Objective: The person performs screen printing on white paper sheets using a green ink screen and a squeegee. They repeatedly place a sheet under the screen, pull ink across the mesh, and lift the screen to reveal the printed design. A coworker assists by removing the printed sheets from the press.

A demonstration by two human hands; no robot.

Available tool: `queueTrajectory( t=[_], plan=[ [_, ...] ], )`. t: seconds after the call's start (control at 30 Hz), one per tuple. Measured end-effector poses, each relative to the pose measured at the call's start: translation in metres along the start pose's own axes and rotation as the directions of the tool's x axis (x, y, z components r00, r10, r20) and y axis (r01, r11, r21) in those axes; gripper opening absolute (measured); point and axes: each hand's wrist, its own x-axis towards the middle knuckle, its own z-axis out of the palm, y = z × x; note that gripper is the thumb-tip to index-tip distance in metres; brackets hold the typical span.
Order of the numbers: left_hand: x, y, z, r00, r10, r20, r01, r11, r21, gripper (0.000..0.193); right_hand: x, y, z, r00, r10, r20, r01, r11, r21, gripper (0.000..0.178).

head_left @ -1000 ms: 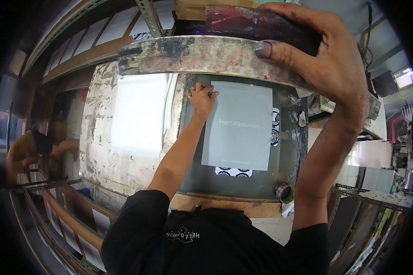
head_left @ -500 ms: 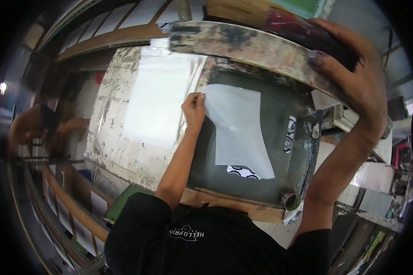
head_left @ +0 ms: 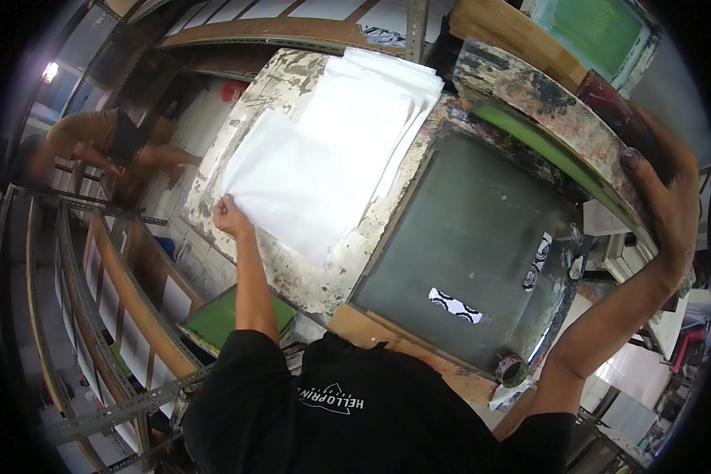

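Note:
My left hand (head_left: 231,218) is closed, pinching the near corner of a thin white sheet (head_left: 280,193). That sheet lies partly over a stack of white sheets (head_left: 363,118) on a paint-stained table. At the upper right, my right hand (head_left: 665,186) grips the tilted-up frame of a printing screen (head_left: 529,91), its thumb on the front and its fingers partly hidden behind. Green mesh shows along the frame's lower edge. Below it is a dark grey printing bed (head_left: 458,237) with two small black-and-white patterned strips, one near its front (head_left: 455,306) and one to the right (head_left: 538,262).
A roll of tape (head_left: 511,369) sits at the bed's front right corner. Green screens lie at the front left (head_left: 233,316) and far right (head_left: 596,35). Racks with white sheets (head_left: 130,316) stand left and behind. Another person (head_left: 107,146) is at the far left.
My left hand has moved left, carrying the white sheet off the grey bed and over to the stack. My right hand still holds the frame up. The view has shifted.

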Motion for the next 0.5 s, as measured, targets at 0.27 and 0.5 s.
queueTrajectory(
  t=[0.27,0.5],
  plan=[
    [0.030,0.004,-0.012,0.884,0.457,-0.097,-0.288,0.698,0.655,0.027,-0.004,0.005,0.000,1.000,0.009,0.006,-0.009,0.997,-0.075,0.058],
    [-0.177,0.087,0.059,0.457,0.141,0.878,-0.579,0.797,0.173,0.041,-0.006,0.002,-0.002,0.999,0.033,-0.017,-0.035,0.995,-0.092,0.060]
  ],
)
